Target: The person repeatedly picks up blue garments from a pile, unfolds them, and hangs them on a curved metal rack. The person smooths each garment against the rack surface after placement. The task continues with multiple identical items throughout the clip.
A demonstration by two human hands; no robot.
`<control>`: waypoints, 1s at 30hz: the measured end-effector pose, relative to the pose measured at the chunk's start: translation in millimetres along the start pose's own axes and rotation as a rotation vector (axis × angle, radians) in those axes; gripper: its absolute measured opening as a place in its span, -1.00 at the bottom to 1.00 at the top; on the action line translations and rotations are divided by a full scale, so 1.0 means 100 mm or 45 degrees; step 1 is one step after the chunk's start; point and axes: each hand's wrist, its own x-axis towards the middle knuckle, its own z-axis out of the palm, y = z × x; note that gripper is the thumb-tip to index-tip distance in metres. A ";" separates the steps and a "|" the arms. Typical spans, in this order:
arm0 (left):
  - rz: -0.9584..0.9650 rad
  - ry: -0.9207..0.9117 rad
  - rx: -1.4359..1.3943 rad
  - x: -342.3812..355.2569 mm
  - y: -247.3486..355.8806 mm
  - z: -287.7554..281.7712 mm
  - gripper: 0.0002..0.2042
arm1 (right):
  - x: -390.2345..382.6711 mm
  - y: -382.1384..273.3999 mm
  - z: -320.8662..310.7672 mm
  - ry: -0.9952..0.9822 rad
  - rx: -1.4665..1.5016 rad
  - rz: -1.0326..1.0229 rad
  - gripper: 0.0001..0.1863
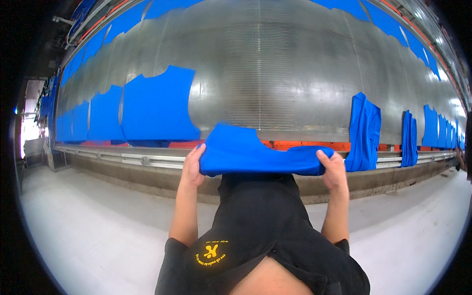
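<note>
My left hand (195, 164) grips the left end of a blue cut fabric piece (228, 150), which has a curved cut-out in its upper edge and is held level in front of my waist, at the near edge of a metal table. My right hand (330, 167) grips the right end, thumb over the cloth. Just right of it, a bunched stack of blue fabric (363, 130) hangs over the table edge. Flat blue fabric pieces (157, 105) lie in a row on the table to the left.
The long metal table (265, 64) spans the view, with more blue pieces (113, 24) along its far edge. A narrower hanging blue bundle (409, 137) and several flat pieces (431, 125) are at the right. A rail (167, 161) runs along the near side, above a white floor (83, 216).
</note>
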 end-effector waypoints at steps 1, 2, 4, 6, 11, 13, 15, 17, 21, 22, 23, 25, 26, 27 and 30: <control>0.084 0.031 0.024 -0.07 0.09 0.06 -0.68 | 0.04 -0.07 -0.16 0.043 -0.171 -0.030 -0.79; 0.172 0.067 0.052 -0.11 0.17 0.08 -0.70 | 0.10 -0.15 -0.24 0.080 -0.337 -0.061 -0.80; 0.329 0.177 0.126 -0.11 0.28 0.10 -0.63 | 0.18 -0.33 -0.20 0.116 -0.218 -0.102 -0.79; 0.466 0.250 0.174 -0.09 0.42 0.24 -0.58 | 0.26 -0.52 -0.15 0.061 -0.157 -0.169 -0.79; 0.500 0.100 0.116 0.22 0.89 0.51 -0.80 | 0.63 -0.77 0.05 0.081 -0.261 -0.346 -0.77; 0.471 0.163 0.285 0.44 1.07 0.64 -0.82 | 0.95 -0.78 -0.04 0.028 -0.180 -0.357 -0.81; 0.532 0.202 0.371 0.62 1.24 0.78 -0.86 | 1.15 -0.84 0.07 0.040 -0.101 -0.417 -0.83; 0.673 0.210 0.374 0.75 1.41 0.98 -0.89 | 1.32 -0.94 0.12 0.048 -0.039 -0.457 -0.84; 0.891 0.169 0.201 0.98 1.65 1.13 -0.88 | 1.51 -1.09 0.23 0.065 0.057 -0.615 -0.82; 0.908 0.175 0.214 1.06 1.66 1.11 -0.88 | 1.58 -1.09 0.23 0.098 0.027 -0.602 -0.82; 0.923 0.180 0.224 1.18 1.62 1.03 -0.88 | 1.66 -1.05 0.22 0.131 -0.006 -0.588 -0.82; 0.936 0.235 0.289 1.39 1.51 0.97 -0.86 | 1.84 -0.92 0.19 0.197 -0.056 -0.565 -0.80; 0.953 0.291 0.359 1.53 1.44 0.92 -0.85 | 1.93 -0.86 0.21 0.237 -0.086 -0.537 -0.81; 0.924 0.301 0.400 1.68 1.37 0.85 -0.84 | 2.04 -0.80 0.21 0.229 -0.124 -0.517 -0.80; 0.765 0.317 0.463 2.15 1.08 0.60 -0.81 | 2.37 -0.51 0.16 0.230 -0.208 -0.395 -0.78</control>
